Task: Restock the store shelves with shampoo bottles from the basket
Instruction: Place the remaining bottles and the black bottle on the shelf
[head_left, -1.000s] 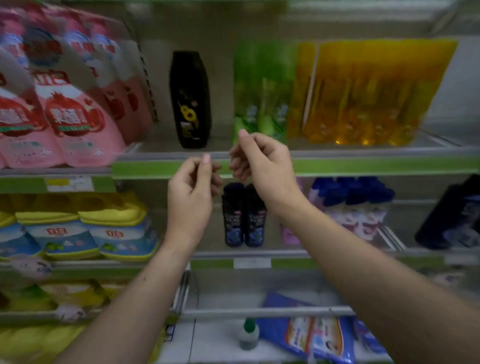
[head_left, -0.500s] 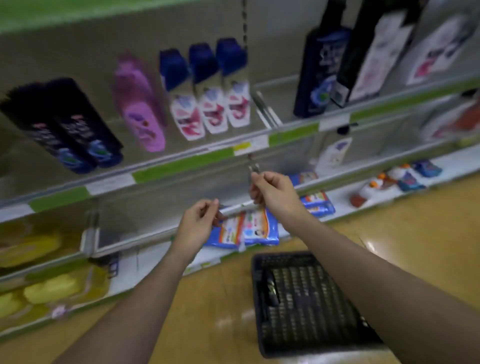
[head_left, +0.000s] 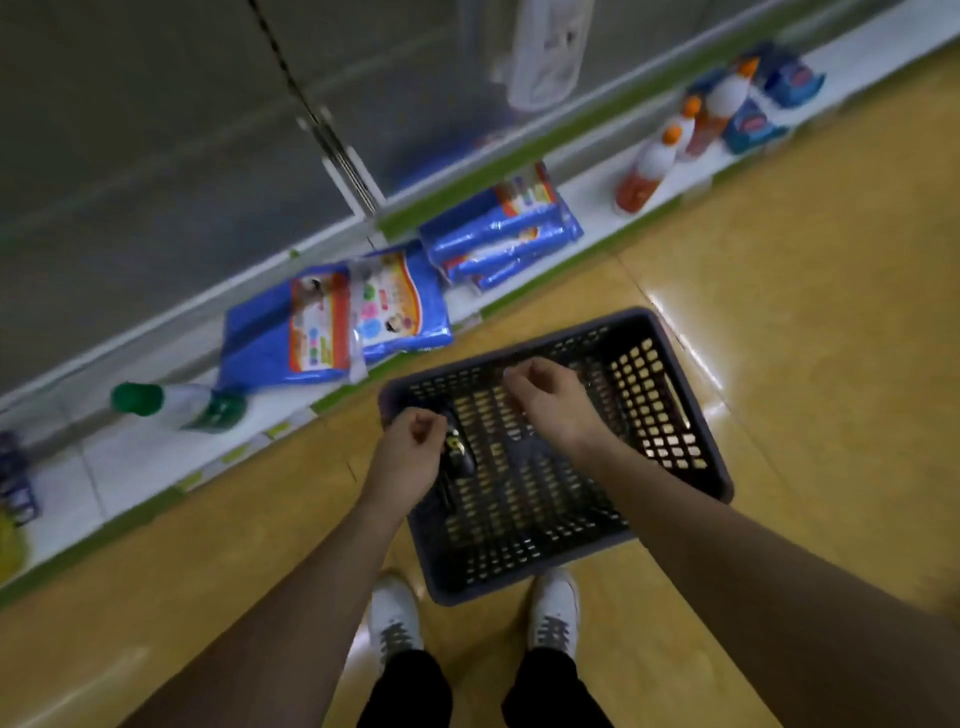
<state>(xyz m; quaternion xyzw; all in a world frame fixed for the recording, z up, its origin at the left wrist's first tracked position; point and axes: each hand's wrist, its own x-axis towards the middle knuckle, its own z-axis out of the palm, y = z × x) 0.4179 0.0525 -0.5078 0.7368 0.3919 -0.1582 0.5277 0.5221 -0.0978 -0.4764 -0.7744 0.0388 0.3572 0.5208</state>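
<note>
We see left hand (head_left: 410, 457) and right hand (head_left: 556, 410) over the basket (head_left: 698, 415), each grip loosely curled, empty. Dark shampoo bottle (head_left: 460, 453) lies by basket's left edge, beside left hand. We'd wrap its body, lift straight up.

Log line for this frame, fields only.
stage: pick from basket | left hand: beside black shampoo bottle, fingers loosely curled, empty | right hand: over basket, empty | basket: on floor, one bottle visible
</note>
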